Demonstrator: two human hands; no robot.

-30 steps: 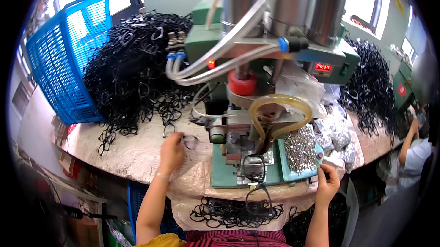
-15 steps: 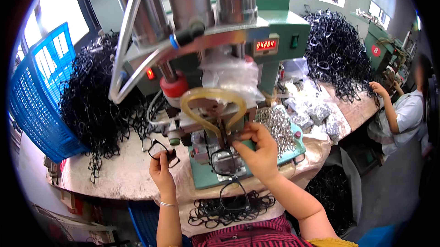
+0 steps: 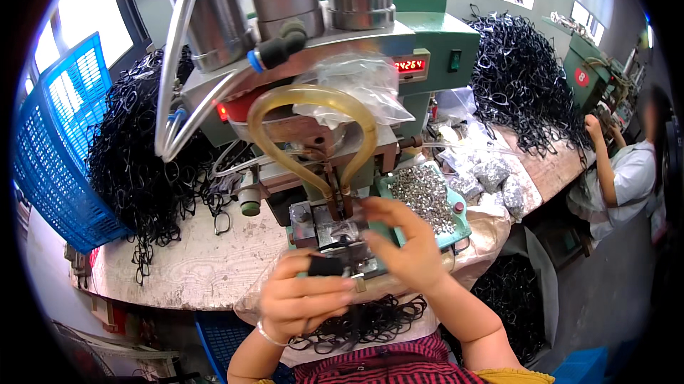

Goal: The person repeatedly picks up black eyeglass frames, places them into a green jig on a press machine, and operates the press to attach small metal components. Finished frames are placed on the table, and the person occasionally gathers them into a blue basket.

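My left hand (image 3: 306,297) is curled at the front of the press's metal fixture (image 3: 303,220). A black band is around one of its fingers. Its fingers are closed on a black eyeglass frame (image 3: 347,250), which is mostly hidden and blurred at the fixture. From the right, my right hand (image 3: 410,252) reaches to the same spot, thumb and fingers close to the fixture and smeared by motion. Directly above is the press head, with a looped amber tube (image 3: 367,124) running down to it. Several black eyeglass frames (image 3: 374,320) lie on my lap below the hands.
A green tray (image 3: 456,231) of small metal parts stands right of the fixture, with clear bags of parts (image 3: 491,170) beyond. Heaps of black frames (image 3: 135,149) rise left and right. A blue basket (image 3: 60,163) leans at the left. A co-worker (image 3: 620,177) is at the far right.
My left hand has moved right with the eyeglass frame, from beside the press to its fixture. The frame hanging below the fixture is gone from there. My right hand stays close by.
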